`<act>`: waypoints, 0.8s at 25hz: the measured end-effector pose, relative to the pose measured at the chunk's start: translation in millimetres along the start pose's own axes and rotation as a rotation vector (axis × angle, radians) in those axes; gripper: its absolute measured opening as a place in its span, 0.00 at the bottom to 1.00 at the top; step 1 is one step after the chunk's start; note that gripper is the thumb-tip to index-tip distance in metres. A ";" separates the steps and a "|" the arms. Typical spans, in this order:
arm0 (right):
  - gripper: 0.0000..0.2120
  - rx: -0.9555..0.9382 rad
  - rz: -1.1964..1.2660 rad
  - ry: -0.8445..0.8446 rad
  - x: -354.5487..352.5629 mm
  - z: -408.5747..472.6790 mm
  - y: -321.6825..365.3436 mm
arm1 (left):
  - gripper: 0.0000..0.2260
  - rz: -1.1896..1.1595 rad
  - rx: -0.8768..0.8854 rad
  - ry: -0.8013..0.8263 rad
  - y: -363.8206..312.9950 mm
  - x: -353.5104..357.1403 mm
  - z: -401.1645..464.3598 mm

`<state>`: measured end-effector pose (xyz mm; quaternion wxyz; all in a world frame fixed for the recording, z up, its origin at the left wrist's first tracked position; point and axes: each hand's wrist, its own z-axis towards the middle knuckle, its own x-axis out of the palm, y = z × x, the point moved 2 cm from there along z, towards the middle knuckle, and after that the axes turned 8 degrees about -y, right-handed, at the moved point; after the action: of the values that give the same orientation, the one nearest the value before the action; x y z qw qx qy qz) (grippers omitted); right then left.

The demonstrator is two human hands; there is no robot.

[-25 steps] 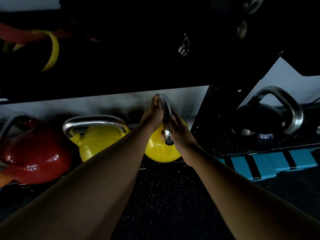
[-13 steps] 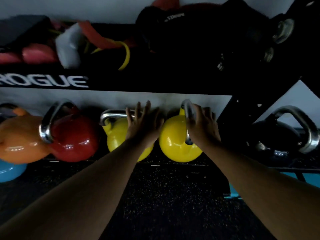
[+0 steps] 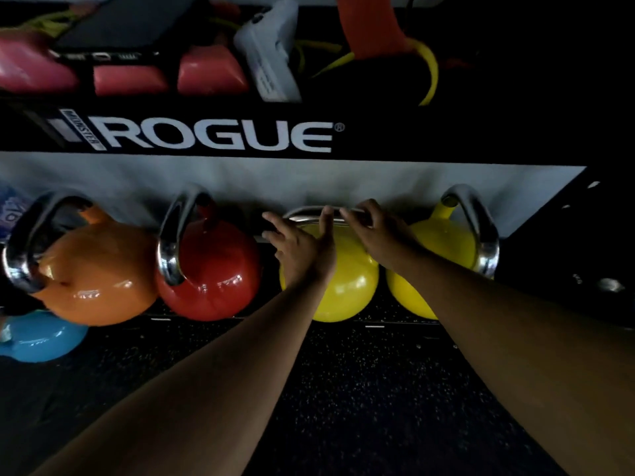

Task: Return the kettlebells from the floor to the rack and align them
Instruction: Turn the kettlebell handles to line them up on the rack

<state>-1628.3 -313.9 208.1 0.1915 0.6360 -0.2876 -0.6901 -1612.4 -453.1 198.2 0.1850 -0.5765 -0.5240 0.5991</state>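
Several kettlebells stand in a row on the rack's low shelf: orange (image 3: 92, 273), red (image 3: 216, 280), a left yellow one (image 3: 347, 293) and a right yellow one (image 3: 443, 245). Their steel handles point different ways. My left hand (image 3: 302, 252) lies on top of the left yellow kettlebell with its fingers spread near the handle. My right hand (image 3: 374, 228) curls its fingers over that same handle (image 3: 309, 214). A blue kettlebell (image 3: 37, 334) sits lower at the far left, partly cut off by the frame edge.
The black rack beam marked ROGUE (image 3: 220, 135) runs above the row. The upper shelf holds pink pads (image 3: 130, 80), a white device (image 3: 271, 56) and coloured bands (image 3: 429, 67). A black upright (image 3: 567, 235) stands to the right, with dark speckled floor (image 3: 343, 389) in front.
Both hands have moved left from the right yellow kettlebell to the left yellow one. My right hand let go of the right one's handle. The view shifted left and up.
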 end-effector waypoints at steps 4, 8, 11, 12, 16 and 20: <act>0.22 0.104 0.136 -0.170 6.5 -15.6 12.6 | 0.45 -0.075 0.054 0.063 9.3 -2.0 17.5; 0.21 0.208 0.187 -0.309 27.1 -46.1 31.2 | 0.41 -0.122 0.309 0.292 18.1 -18.6 63.9; 0.23 0.261 0.314 -0.261 28.6 -48.2 21.5 | 0.39 -0.137 0.227 0.283 27.0 -7.9 49.4; 0.20 0.265 0.413 -0.248 29.0 -46.8 20.5 | 0.40 -0.146 0.210 0.280 26.0 -5.2 44.4; 0.18 0.294 0.799 -0.152 48.7 -54.1 31.7 | 0.35 -0.256 0.213 0.413 13.4 -13.6 57.1; 0.19 0.315 0.891 -0.117 50.2 -60.0 36.9 | 0.27 -0.305 0.290 0.430 12.6 -9.8 50.6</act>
<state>-1578.7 -382.8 191.6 0.3536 0.4320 -0.6439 -0.5232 -1649.7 -487.0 181.7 0.4598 -0.5725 -0.4622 0.4971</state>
